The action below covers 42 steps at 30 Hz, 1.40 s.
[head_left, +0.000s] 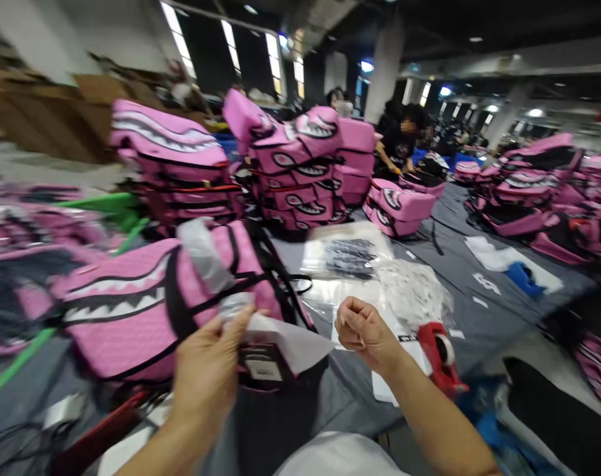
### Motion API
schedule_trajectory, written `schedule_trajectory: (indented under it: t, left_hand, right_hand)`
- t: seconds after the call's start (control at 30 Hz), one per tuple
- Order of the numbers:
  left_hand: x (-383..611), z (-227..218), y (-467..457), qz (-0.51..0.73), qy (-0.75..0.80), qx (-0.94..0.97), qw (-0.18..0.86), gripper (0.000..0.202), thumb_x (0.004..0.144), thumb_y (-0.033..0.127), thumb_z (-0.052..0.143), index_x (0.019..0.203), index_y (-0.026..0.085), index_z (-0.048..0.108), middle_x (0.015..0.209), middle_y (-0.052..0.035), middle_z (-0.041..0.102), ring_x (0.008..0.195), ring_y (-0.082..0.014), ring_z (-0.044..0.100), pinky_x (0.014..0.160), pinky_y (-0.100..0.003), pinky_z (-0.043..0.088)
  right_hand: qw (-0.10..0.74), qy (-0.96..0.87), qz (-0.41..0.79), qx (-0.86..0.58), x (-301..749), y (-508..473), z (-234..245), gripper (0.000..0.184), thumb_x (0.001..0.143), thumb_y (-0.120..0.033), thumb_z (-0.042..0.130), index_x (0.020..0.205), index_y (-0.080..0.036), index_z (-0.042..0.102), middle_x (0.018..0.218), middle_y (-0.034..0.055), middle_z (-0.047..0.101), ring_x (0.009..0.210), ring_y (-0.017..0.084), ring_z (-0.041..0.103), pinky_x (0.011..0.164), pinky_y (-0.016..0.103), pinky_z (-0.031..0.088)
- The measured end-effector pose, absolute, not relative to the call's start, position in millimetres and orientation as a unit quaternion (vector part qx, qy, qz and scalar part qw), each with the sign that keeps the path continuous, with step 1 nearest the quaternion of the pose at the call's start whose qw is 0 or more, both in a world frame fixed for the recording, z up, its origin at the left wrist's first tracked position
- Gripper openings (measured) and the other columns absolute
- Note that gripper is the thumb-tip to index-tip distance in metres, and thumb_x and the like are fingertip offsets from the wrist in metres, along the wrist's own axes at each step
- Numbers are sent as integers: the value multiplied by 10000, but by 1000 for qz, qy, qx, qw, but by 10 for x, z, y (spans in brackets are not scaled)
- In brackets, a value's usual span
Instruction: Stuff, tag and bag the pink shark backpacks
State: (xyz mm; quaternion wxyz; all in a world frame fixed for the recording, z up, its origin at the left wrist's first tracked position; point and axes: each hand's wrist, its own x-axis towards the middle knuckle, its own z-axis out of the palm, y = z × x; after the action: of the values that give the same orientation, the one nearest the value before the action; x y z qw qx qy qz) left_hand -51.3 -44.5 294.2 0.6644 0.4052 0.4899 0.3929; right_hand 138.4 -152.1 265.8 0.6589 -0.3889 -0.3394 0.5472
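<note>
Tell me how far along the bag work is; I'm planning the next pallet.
Done, seemingly: pink shark-mouth bags stand in stacks across the grey table. In hand: the left hand pinches a clear plastic piece and a paper tag at one pink bag; the right hand is a closed fist near the red tape dispenser. Left: loose bags at right, unstacked.

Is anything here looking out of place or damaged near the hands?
Nothing looks damaged. The pink shark-mouth fabric backpack lies on its side by the left hand, and the red plastic tape dispenser sits beside the right hand.
</note>
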Motion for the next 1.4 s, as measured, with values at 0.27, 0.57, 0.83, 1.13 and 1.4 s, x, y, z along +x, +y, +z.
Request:
schedule_trajectory:
  t: [0.27, 0.57, 0.83, 1.13, 1.4]
  left_hand:
    - [-375, 2903, -463, 482, 412, 341, 694, 705, 343, 600, 924, 825, 127, 719, 580, 14, 674, 452, -123, 534, 432, -241, 426]
    - [-425, 2829, -384, 487, 384, 349, 703, 628, 423, 588, 902, 808, 126, 723, 593, 2, 667, 506, -129, 552, 478, -235, 443]
    - [-469, 2888, -360, 478, 358, 304, 742, 560, 434, 558, 906, 727, 118, 722, 582, -25, 671, 539, -174, 628, 468, -238, 448]
    - [-600, 3256, -398, 361, 435, 226, 793, 316, 960, 157, 527, 691, 80, 674, 511, -61, 648, 348, -101, 529, 363, -180, 437]
    - [-641, 3285, -362, 322, 407, 249, 818, 332, 1013, 212, 476, 744, 115, 644, 528, -19, 615, 395, -105, 564, 409, -179, 476]
  right_hand:
    - [438, -668, 258, -543, 918, -555, 3284, 237, 930, -364, 622, 774, -188, 591, 630, -45, 582, 547, 91, 474, 554, 217, 337]
    - [260, -670, 119, -685, 781, -442, 3409, 143, 905, -238, 667, 771, -188, 667, 630, -32, 635, 573, 108, 523, 583, 234, 285]
    - [319, -683, 151, -640, 821, -524, 3346, 141, 923, -210, 603, 787, -187, 630, 682, -20, 664, 618, 113, 572, 613, 225, 352]
    - [488, -596, 276, -575, 754, -700, 3039, 147, 848, -228, 586, 881, -234, 443, 619, -87, 557, 483, 106, 550, 493, 201, 384]
    - [312, -644, 193, -671, 612, -517, 3224, 187, 814, -37, 561, 864, -205, 495, 707, -22, 624, 619, 142, 598, 577, 226, 359]
